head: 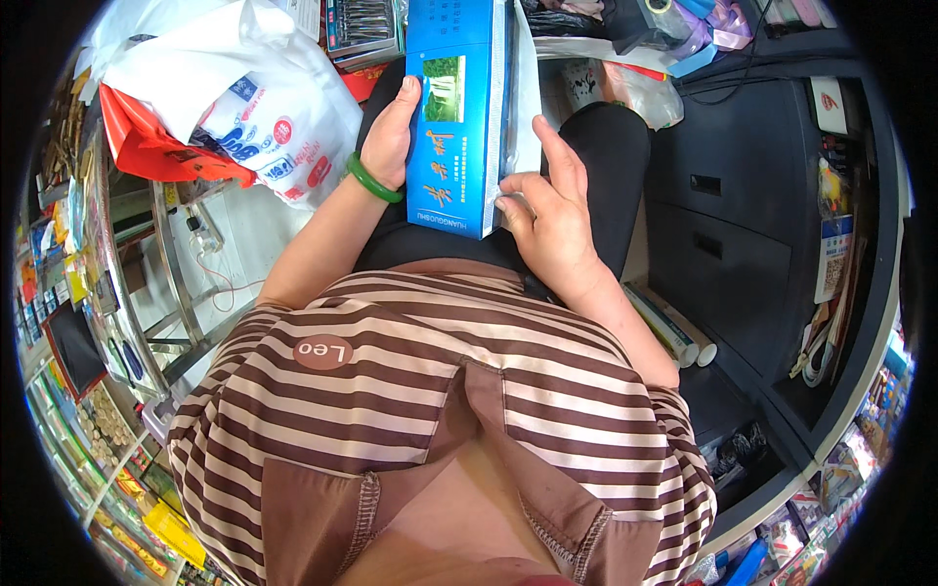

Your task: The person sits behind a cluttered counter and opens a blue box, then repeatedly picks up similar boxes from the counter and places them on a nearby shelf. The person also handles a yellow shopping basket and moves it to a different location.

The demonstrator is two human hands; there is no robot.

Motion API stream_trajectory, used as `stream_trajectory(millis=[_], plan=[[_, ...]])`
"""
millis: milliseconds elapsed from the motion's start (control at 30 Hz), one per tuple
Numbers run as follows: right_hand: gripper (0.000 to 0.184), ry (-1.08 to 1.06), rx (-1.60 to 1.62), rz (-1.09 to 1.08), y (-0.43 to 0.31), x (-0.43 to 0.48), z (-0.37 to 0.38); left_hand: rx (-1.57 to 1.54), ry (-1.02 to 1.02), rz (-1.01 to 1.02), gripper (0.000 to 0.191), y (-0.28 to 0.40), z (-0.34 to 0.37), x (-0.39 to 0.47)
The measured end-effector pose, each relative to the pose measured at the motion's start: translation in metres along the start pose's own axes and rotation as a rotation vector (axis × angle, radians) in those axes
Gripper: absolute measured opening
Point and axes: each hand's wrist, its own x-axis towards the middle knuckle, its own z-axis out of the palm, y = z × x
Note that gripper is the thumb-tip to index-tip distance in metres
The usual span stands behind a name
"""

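A long blue carton, bearing a waterfall picture and writing, lies lengthwise above my lap. My left hand grips its left edge, the thumb on the top face and a green bangle at the wrist. At the carton's lower right edge is my right hand, its thumb and index fingertip close together near the carton's side and the other fingers raised. Whether these tips pinch the wrapping or edge cannot be told. A white sheet or bag shows along the carton's right side. The far end of the carton runs out of view.
White plastic bags with a red one stand at the left by a metal frame. Dark drawers flank me on the right, with rolled tubes beside them. Boxes stand at the top.
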Motion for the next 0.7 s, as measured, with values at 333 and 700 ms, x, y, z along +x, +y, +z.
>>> stream_trajectory(millis=[333, 700], plan=[[0.01, 0.043, -0.13, -0.168, 0.003, -0.002, 0.001, 0.037, 0.044, 0.007, 0.049, -0.003, 0.002, -0.001], [0.011, -0.215, -0.093, -0.437, -0.001, -0.018, 0.008, 0.045, 0.12, -0.018, 0.05, -0.004, 0.006, 0.002]])
